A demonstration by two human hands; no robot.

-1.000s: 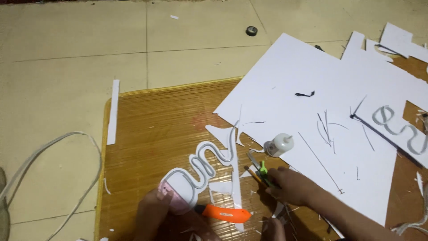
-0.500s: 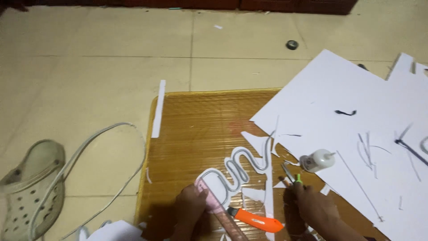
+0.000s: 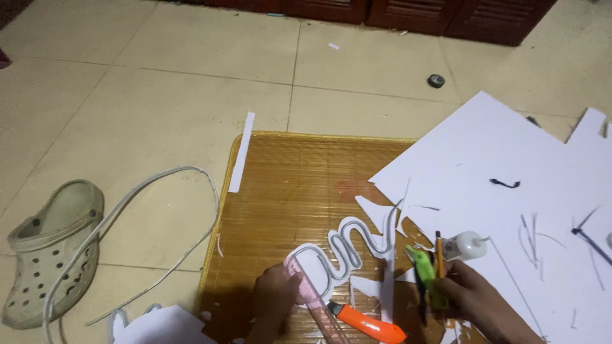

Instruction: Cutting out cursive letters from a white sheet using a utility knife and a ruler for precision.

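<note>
My left hand (image 3: 275,294) rests at the bottom middle, pressing on a pink see-through ruler (image 3: 313,304) next to the white cut-out looping letters (image 3: 344,250) on the bamboo mat (image 3: 287,191). My right hand (image 3: 473,298) at the bottom right grips a green tool (image 3: 422,270) and a thin pencil (image 3: 438,250) together, upright. An orange utility knife (image 3: 368,323) lies between both hands. A small white glue bottle (image 3: 464,246) lies just above my right hand on the white board (image 3: 510,153).
A beige clog (image 3: 51,248) lies on the tiled floor at the left, with a white cord (image 3: 146,191) looping beside it. A white strip (image 3: 242,151) lies at the mat's left edge. A dark tape roll (image 3: 436,80) sits near brown cabinets (image 3: 382,13).
The view has swung left and tilted up, bringing the clog and cabinets into sight. My right hand has lifted the green tool and pencil more upright; my left hand stays on the ruler.
</note>
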